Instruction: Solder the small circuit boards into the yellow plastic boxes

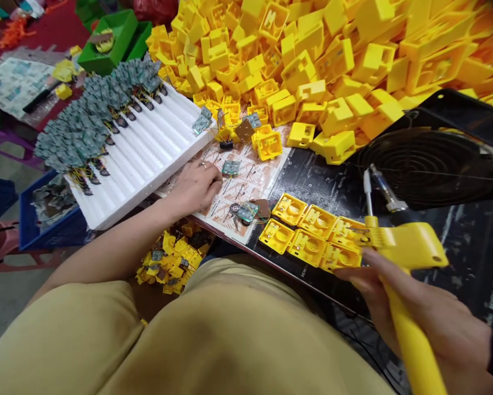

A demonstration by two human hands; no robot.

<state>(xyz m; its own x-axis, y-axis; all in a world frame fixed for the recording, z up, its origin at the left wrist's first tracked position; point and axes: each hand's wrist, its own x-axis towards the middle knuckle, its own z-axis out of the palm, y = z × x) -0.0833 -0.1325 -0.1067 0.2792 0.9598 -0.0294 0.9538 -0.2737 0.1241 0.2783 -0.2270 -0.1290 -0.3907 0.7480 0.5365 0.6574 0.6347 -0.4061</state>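
My right hand (427, 307) grips a yellow gun-shaped tool (411, 247) with a slim metal tip pointing away from me; its exact kind is unclear. Just left of it, several open yellow plastic cases (308, 247) lie in two rows, and the right fingers are close to the nearest ones. My left hand (197, 184), wearing a ring, rests on the patterned sheet (258, 181) with its fingers curled and fingertips hidden. Beside those fingers is a small green circuit board (231, 167). Another wired circuit board (247, 210) lies between the left hand and the cases.
A large heap of yellow cases (279, 71) fills the back of the bench. At left, a white foam tray (160, 148) carries rows of wired circuit boards. A black fan (427, 159) lies at right. More yellow parts (170, 260) sit below the bench edge.
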